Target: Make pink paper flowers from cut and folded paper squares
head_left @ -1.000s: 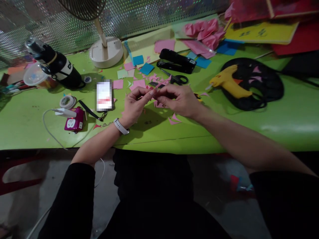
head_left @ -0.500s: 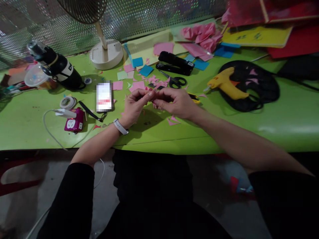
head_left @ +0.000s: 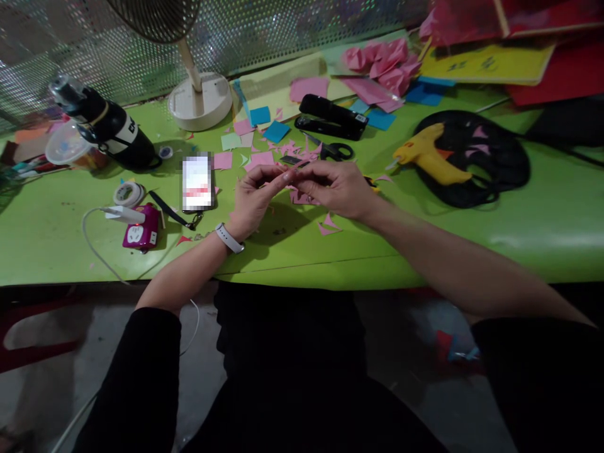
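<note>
My left hand (head_left: 253, 196), with a white band on its wrist, pinches a small pink paper piece (head_left: 298, 168) over the green table. Thumb and fingers of my right hand (head_left: 338, 189) close on the same piece from the other side. The fingertips of both hands meet around it, so most of its shape is hidden. Pink paper scraps (head_left: 295, 151) lie just beyond the fingers, and another pink paper piece (head_left: 302, 197) is partly covered below my right hand. Black scissors (head_left: 336, 150) rest behind my right hand.
A black stapler (head_left: 333, 118) sits behind the scissors. On the right, a yellow glue gun (head_left: 431, 154) lies on a black pad. Leftward are a phone (head_left: 198, 182), a purple power adapter (head_left: 141, 229), tape (head_left: 128, 194), a black bottle (head_left: 113, 129) and a fan (head_left: 201, 104).
My right hand has shifted slightly to the right, and its fingers have moved a little. More of the pink paper below it shows. My left hand has stayed nearly in place.
</note>
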### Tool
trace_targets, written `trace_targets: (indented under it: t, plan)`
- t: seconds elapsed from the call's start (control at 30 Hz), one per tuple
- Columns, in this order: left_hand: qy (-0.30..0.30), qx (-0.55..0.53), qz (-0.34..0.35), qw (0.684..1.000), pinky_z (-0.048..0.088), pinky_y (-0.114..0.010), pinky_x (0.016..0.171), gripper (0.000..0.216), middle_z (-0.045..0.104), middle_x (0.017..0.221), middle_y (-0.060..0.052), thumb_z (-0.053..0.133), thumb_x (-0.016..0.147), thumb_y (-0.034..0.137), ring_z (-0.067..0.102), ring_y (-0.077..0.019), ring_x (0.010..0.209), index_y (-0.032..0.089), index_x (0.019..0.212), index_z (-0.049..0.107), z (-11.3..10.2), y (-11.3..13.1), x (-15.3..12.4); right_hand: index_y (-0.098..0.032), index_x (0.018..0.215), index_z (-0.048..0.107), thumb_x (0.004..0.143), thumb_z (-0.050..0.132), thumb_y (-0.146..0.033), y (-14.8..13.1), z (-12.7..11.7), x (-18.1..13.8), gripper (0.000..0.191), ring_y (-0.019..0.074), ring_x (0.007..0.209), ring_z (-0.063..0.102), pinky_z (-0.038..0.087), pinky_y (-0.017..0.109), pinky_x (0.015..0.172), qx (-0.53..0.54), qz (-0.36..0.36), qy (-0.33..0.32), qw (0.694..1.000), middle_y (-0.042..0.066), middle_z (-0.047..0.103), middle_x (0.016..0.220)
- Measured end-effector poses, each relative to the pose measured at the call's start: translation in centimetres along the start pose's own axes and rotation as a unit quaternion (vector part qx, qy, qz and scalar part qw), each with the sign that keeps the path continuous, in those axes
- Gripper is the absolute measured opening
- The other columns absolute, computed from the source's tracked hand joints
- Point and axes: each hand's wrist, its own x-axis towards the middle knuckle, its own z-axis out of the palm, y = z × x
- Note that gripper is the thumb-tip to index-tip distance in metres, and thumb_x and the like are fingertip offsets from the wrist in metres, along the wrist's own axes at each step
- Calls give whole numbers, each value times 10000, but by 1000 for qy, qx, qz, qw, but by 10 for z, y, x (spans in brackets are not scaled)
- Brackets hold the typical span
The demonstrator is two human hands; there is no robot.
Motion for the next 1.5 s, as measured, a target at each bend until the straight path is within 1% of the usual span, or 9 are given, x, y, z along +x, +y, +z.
trace_targets:
  t: [0.23,0.33,0.47,0.63,0.8,0.93,1.1,1.23,1.5]
  plan:
    - [0,9,25,1000,591,-271,737,285,738,791,5,935,744,466,694,-109,757,225,777,786,1,-4,0,-291,969,786,929,735,-500,2,2,-1,219,189,704,690,640,379,676,27,1,1,1000,10,739,833]
    - [0,11,22,1000,585,-266,756,237,739,833,4,939,755,406,710,-111,801,226,808,795,1,-5,0,-286,965,773,928,731,-551,2,0,1,271,180,670,669,611,359,635,25,2,-8,1000,11,731,817]
    - [-7,1,11,1000,599,-283,812,173,744,890,0,935,774,322,732,-121,857,234,854,808,2,-5,-2,-267,853,722,916,734,-616,-3,-3,4,355,163,617,619,591,359,626,23,2,-21,1000,10,712,763]
    - [-13,-11,7,1000,615,-309,847,191,763,905,-5,943,762,335,733,-126,860,243,873,818,2,-4,-2,-275,842,711,923,697,-668,-7,-3,3,401,172,629,602,565,362,621,-6,15,-21,1000,11,697,733]
    - [-20,-12,12,1000,609,-299,798,190,761,863,-4,926,780,391,723,-122,817,249,835,813,1,-2,-1,-307,929,755,919,722,-620,-3,-3,2,315,215,719,661,583,373,647,-11,17,-15,1000,25,715,783]
    - [-17,0,3,1000,608,-308,800,178,756,850,-5,913,800,373,728,-130,823,241,833,799,1,0,-1,-306,961,774,933,727,-563,-1,-3,2,263,219,773,689,605,366,668,2,7,-16,1000,31,727,824]
    - [-20,5,34,999,608,-302,768,228,750,836,-10,911,793,423,724,-125,788,228,834,802,0,-1,-1,-290,941,781,966,694,-504,-2,-3,2,233,197,746,698,617,355,665,-14,-14,-13,1000,24,743,856]
    - [-22,18,52,998,593,-264,736,295,752,849,-4,905,780,495,713,-106,769,226,853,810,-1,-5,0,-246,942,777,979,692,-451,-3,-4,3,225,160,661,663,578,307,608,-22,-31,-16,999,16,725,798]
    - [-32,13,53,998,583,-251,741,181,749,881,0,898,821,391,706,-101,803,243,889,819,-3,-10,1,-233,971,773,986,686,-437,-1,-4,2,222,139,626,629,545,281,576,-25,-27,-16,999,5,704,775]
